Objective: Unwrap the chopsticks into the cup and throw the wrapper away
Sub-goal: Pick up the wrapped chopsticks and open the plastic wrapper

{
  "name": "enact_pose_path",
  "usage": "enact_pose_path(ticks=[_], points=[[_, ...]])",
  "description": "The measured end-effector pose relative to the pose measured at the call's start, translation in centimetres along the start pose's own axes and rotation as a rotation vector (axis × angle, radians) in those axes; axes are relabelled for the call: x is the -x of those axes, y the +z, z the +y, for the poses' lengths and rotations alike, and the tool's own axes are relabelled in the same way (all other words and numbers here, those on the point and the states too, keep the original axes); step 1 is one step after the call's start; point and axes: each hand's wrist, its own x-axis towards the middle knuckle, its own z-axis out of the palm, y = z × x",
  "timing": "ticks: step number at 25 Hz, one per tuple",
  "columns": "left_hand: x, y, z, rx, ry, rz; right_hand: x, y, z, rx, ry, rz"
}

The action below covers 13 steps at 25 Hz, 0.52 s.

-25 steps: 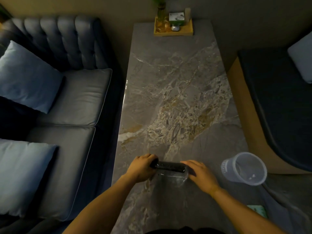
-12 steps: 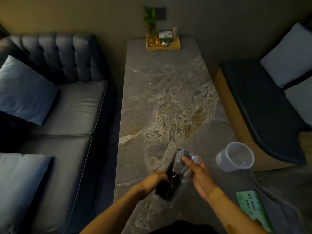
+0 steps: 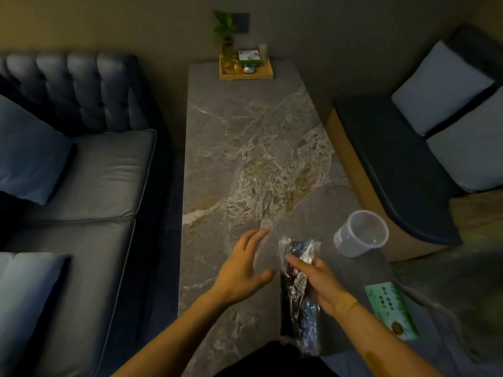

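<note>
A pack of dark chopsticks in a clear crinkly plastic wrapper [image 3: 298, 295] is held lengthwise above the near end of the marble table [image 3: 245, 148]. My right hand [image 3: 318, 284] grips the pack around its upper half. To the left of the pack hovers my left hand [image 3: 245, 270], fingers spread, touching nothing. A clear plastic cup [image 3: 360, 234] stands upright on the table, just right of the pack's top end. No bin is in view.
A green printed card [image 3: 392, 311] lies at the table's near right edge. A wooden tray [image 3: 246, 69] with a plant and small items sits at the far end. A dark sofa [image 3: 81, 172] runs along the left, a cushioned bench [image 3: 402, 159] along the right.
Both hands lifted the pack off the table and turned it from crosswise to lengthwise. My left hand has let go and moved left; my right hand keeps hold.
</note>
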Motion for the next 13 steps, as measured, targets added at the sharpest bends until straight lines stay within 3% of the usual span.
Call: enact_pose_path(ticks=[2,5,10,13], points=[[-0.8,0.1,0.9,-0.315,0.274,0.06,0.3,-0.3,-0.4,0.05,-0.012,-0.05],[-1.5,1.3,2.3,-0.546,0.428,0.03,0.6,-1.3,-1.3,0.12,-0.026,-0.116],[-2.4,2.4,3.9,-0.522,0.446,0.143,1.3,-5.1,-3.2,0.171,-0.014,-0.439],[-3.3,2.9,5.0,-0.354,0.357,0.208,1.2,-6.4,-3.8,0.261,-0.012,-0.471]])
